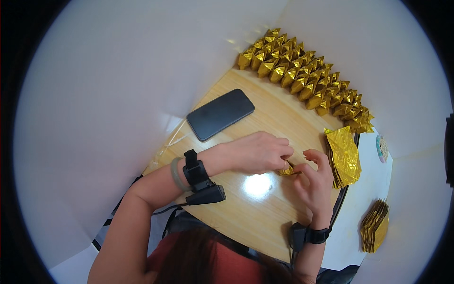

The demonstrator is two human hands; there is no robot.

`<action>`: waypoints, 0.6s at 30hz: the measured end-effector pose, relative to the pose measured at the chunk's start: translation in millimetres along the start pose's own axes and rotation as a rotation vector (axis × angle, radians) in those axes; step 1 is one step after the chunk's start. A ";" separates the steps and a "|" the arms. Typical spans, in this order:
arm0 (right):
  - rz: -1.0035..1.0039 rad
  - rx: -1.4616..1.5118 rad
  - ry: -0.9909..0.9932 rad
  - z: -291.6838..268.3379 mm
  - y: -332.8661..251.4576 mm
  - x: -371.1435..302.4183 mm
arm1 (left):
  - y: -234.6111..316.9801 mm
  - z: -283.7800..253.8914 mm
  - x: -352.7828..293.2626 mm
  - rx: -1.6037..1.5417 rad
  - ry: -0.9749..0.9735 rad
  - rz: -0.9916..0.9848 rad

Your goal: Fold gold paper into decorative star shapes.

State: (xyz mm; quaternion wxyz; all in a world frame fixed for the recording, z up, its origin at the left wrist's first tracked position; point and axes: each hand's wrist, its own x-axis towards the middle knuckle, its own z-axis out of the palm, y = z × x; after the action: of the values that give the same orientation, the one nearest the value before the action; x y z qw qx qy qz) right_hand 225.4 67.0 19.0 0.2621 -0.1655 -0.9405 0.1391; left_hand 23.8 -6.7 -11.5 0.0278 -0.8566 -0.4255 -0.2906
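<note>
A small folded piece of gold foil paper [287, 169] lies low over the wooden table, between my two hands and partly covered by fingers. My left hand [262, 152] is closed, its fingertips pinching the piece from the left. From the right, my right hand [315, 182] has its thumb and a bent finger at the edge of the same piece, while its other fingers curve away. A stack of flat gold foil sheets [344, 156] sits just beyond my right hand. Rows of folded gold foil paper pieces [302, 71] stand packed together at the far side.
A black phone [221, 114] lies left of the rows on the wooden table [227, 177], a white cable [176, 139] beside it. Another gold foil stack [375, 227] rests on the white surface at right, below a round patterned object [382, 148]. White walls stand around the table.
</note>
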 end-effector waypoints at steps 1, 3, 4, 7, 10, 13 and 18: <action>0.017 0.000 -0.029 -1.7 -0.9 0.4 | 1.0 -1.0 1.0 -0.026 -0.013 -0.016; 0.026 -0.009 -0.047 -3.4 -0.6 0.1 | 2.7 -3.0 -1.9 -0.047 -0.056 -0.044; 0.078 0.065 -0.081 -0.9 1.8 -2.2 | 3.6 -4.8 -3.2 -0.072 -0.103 -0.078; 0.152 0.203 -0.089 -2.4 7.7 -6.3 | 10.3 -10.7 1.6 -0.203 0.044 -0.194; 0.251 0.376 -0.009 -7.8 11.7 -8.2 | 6.1 -4.1 2.5 -0.163 0.210 -0.347; 0.395 0.338 0.221 -11.3 21.1 -10.7 | -5.2 5.3 -3.8 -0.020 0.008 -0.396; 0.296 0.000 0.374 -51.3 24.5 24.9 | -6.6 16.7 -14.1 0.068 -0.260 -0.466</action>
State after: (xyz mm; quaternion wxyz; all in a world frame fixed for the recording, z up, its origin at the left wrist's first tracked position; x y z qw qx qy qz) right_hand 238.7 107.8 63.9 0.4083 -0.3244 -0.8412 0.1430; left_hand 20.3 -7.6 -34.0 -0.0661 -0.7642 -0.6208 -0.1621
